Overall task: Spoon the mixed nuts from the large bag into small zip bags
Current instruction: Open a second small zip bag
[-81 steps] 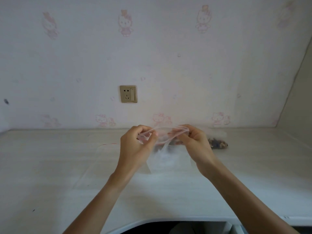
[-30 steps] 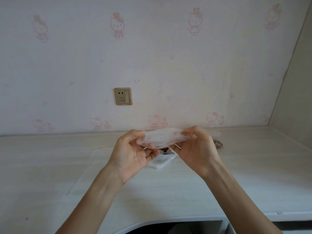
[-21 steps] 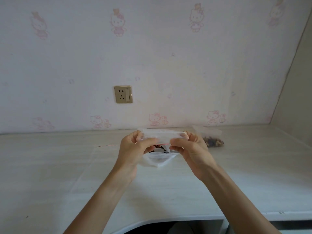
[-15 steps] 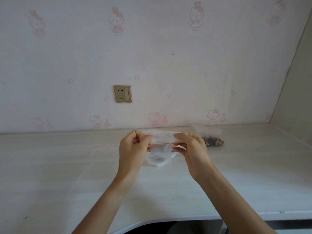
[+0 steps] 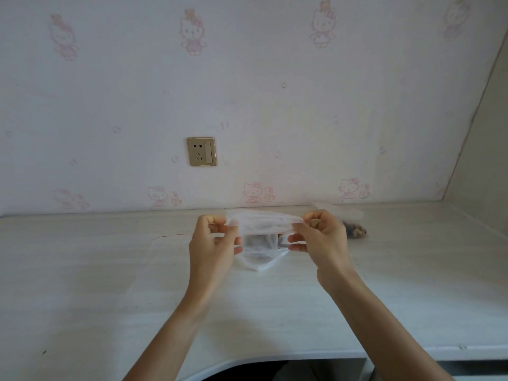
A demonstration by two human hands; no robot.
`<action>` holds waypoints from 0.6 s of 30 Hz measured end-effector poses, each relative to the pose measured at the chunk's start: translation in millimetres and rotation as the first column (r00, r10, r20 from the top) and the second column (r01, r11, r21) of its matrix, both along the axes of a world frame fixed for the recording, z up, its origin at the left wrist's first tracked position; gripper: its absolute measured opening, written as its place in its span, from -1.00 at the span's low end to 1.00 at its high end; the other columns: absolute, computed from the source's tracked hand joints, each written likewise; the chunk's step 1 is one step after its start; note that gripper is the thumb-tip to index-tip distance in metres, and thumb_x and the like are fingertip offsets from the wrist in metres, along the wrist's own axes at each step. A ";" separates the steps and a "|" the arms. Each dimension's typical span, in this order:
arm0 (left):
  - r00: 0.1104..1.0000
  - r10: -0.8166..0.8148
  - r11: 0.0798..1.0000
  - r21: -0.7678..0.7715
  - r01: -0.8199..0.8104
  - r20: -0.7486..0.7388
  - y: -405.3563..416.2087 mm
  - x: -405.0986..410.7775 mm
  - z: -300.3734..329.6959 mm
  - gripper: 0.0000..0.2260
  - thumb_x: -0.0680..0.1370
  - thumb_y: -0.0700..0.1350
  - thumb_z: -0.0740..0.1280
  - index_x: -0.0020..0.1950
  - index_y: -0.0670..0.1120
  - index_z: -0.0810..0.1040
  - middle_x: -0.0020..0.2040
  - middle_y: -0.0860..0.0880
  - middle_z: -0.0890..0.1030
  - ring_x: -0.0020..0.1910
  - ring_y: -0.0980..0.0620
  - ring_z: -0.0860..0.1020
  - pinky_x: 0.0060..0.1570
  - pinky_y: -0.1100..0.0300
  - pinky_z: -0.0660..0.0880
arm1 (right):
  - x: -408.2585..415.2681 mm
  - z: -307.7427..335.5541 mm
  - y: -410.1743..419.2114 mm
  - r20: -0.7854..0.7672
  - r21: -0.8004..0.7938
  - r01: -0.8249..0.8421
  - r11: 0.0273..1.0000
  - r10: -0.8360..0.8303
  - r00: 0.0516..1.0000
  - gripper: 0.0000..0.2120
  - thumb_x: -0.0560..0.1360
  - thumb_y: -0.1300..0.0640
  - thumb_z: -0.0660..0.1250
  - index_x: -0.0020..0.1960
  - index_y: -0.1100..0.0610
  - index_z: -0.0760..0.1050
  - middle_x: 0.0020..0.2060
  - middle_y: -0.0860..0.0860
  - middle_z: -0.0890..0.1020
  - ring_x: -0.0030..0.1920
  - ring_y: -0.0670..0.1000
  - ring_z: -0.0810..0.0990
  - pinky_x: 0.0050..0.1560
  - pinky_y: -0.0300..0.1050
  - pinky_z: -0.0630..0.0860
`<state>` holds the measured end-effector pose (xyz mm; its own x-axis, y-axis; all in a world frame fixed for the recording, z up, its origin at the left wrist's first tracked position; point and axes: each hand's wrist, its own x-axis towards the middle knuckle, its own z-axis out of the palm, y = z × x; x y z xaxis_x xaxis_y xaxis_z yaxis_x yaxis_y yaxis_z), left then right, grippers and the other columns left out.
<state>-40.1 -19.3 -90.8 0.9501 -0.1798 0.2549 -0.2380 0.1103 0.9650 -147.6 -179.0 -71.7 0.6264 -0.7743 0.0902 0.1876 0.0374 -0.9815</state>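
We are still pinching the small zip bag (image 5: 261,229) between left hand (image 5: 211,243) and right hand (image 5: 320,237), now pulling its mouth wider than before.

Pale, wood-grained desk (image 5: 384,292), butted against the wall at the back and curved inward along the near edge. Lying flat left of centre, a large clear bag (image 5: 167,259) with a red strip along its top. Near the back on the right, a smaller clear bag holding mixed nuts (image 5: 354,229).
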 end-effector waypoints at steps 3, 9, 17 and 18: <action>0.991 -0.100 0.993 -0.076 0.093 -0.089 0.3 -3.2 -1.0 -0.93 0.61 -0.19 0.44 0.00 -0.18 0.62 -0.07 -0.17 0.71 -0.13 -0.10 0.76 -0.18 0.11 0.68 | -1.7 -2.4 -0.3 0.055 0.219 -0.058 0.974 0.047 0.997 -0.86 0.50 0.38 0.47 -0.11 0.24 0.53 -0.21 0.24 0.70 -0.26 0.19 0.73 -0.23 -0.01 0.69; 0.830 -0.458 0.854 -0.416 0.312 -0.318 6.4 -10.2 9.1 -0.91 0.49 -0.19 0.47 -0.08 -0.21 0.71 -0.07 -0.20 0.74 -0.01 -0.05 0.75 -0.05 0.13 0.69 | -5.4 -4.2 -3.4 0.285 0.505 -0.324 0.800 0.200 0.938 -0.94 0.55 0.36 0.41 -0.03 0.34 0.65 -0.19 0.18 0.73 -0.23 0.07 0.75 -0.21 -0.13 0.69; 0.536 -0.709 0.685 -0.628 0.368 -0.459 8.3 -9.9 22.1 -0.88 0.51 -0.20 0.41 -0.06 -0.22 0.70 -0.11 -0.12 0.69 -0.10 -0.04 0.73 0.02 -0.05 0.69 | -4.2 3.6 0.4 0.399 0.522 -0.567 0.638 0.406 0.823 -0.80 0.62 0.23 0.29 -0.06 0.25 0.66 -0.17 0.11 0.67 -0.16 0.04 0.69 0.00 -0.03 0.71; 0.531 -0.713 0.686 -0.615 0.390 -0.458 8.2 -10.9 23.0 -0.91 0.51 -0.19 0.42 -0.11 -0.20 0.67 -0.19 -0.07 0.63 -0.17 -0.01 0.68 0.07 -0.04 0.68 | -3.6 5.5 1.7 0.400 0.517 -0.581 0.629 0.423 0.813 -0.83 0.61 0.22 0.28 -0.11 0.22 0.60 -0.25 0.08 0.60 -0.22 0.04 0.63 -0.03 -0.03 0.69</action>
<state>-50.9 -11.2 -67.8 0.6258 -0.7631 -0.1614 0.6428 0.3874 0.6609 -151.2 -177.3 -66.2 0.9563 -0.2809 -0.0811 0.1633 0.7434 -0.6485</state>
